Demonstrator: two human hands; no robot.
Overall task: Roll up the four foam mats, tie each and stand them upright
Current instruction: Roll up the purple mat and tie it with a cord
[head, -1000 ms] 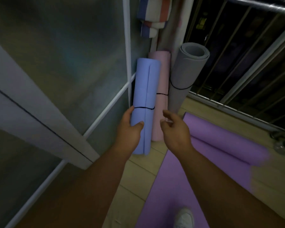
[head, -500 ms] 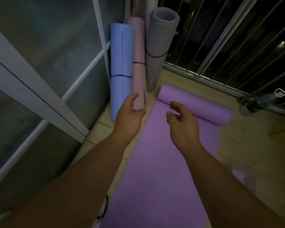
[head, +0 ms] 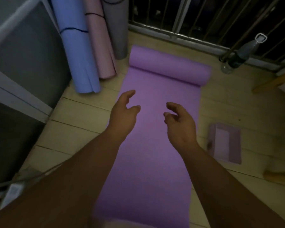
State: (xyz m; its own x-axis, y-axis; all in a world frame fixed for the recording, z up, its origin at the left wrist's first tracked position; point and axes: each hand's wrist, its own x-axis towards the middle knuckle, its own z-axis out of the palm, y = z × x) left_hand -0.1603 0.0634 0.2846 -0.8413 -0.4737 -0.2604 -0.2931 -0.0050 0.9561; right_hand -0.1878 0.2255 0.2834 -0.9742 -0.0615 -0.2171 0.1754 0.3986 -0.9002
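A purple mat (head: 155,155) lies flat on the floor, with its far end curled into a roll (head: 169,66). Three rolled mats stand upright in the far left corner: a blue mat (head: 76,51) with a black tie, a pink mat (head: 99,46) with a black tie, and a grey mat (head: 117,28) behind them. My left hand (head: 123,116) and my right hand (head: 179,124) hover over the flat part of the purple mat. Both hands are empty, their fingers apart and loosely curled.
A glass door with white frame (head: 23,89) runs along the left. A metal railing (head: 187,18) closes the far side. A bottle (head: 242,53) leans by the railing at the right. A small purple-edged rectangle (head: 224,142) lies on the floor right of the mat.
My left hand has let go of the blue mat, which now stands in the corner. Both hands have dropped over the purple mat, and my view has tilted down.
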